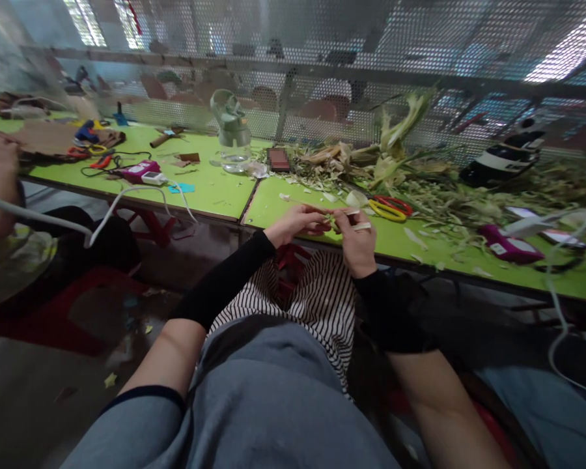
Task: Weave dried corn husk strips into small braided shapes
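Observation:
Both hands meet over the front edge of the green table (273, 200). My left hand (297, 223) is closed, its fingertips pinching a small yellow-green plant piece (330, 219). Just beside it, my right hand (357, 242) is closed around a slim whitish strip (363, 227), whose ends stick out between the fingers; whether it is a tool handle or a piece of husk I cannot tell. Right behind that hand lie scissors with yellow and red handles (389, 208). Loose husk scraps (355, 198) lie close by.
Dry and green corn husks (342, 157) are heaped along the back right. A clear bottle with a green lid (233, 137) stands behind my left hand. Purple devices (510, 244) with white cables lie on both sides. At far left is another person's arm (0, 176).

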Action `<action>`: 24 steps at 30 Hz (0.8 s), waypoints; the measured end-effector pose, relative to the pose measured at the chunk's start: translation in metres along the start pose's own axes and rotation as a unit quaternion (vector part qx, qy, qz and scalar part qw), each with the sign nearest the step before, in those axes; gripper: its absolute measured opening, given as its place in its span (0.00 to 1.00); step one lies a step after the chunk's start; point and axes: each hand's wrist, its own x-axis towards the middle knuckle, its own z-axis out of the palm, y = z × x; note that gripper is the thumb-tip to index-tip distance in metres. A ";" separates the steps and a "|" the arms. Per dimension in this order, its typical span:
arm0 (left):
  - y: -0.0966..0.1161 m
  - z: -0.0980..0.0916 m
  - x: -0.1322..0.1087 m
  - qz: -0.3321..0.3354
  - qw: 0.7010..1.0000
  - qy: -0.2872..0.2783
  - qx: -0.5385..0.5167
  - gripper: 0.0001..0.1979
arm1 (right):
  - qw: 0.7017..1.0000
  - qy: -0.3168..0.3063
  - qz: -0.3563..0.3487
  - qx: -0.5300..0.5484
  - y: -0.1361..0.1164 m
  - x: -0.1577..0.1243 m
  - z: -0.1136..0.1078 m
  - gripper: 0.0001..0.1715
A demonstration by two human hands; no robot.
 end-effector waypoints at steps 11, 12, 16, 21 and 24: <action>-0.006 0.006 0.003 0.066 0.993 0.088 -0.053 0.07 | 0.997 -0.042 -0.027 -0.059 -0.002 -0.013 -0.004 0.26; -0.005 0.005 0.002 0.063 0.992 0.093 -0.056 0.07 | 0.995 -0.051 -0.038 -0.070 -0.004 -0.015 -0.005 0.25; -0.007 0.003 0.001 0.059 0.993 0.089 -0.046 0.05 | 0.985 -0.070 -0.101 -0.125 -0.013 -0.017 -0.008 0.16; -0.008 0.002 0.000 0.044 0.997 0.052 -0.038 0.03 | 0.927 -0.070 -0.231 -0.287 -0.014 -0.008 -0.015 0.12; -0.005 0.001 -0.001 0.015 0.997 0.049 -0.056 0.03 | 0.906 -0.094 -0.259 -0.320 -0.010 -0.002 -0.023 0.16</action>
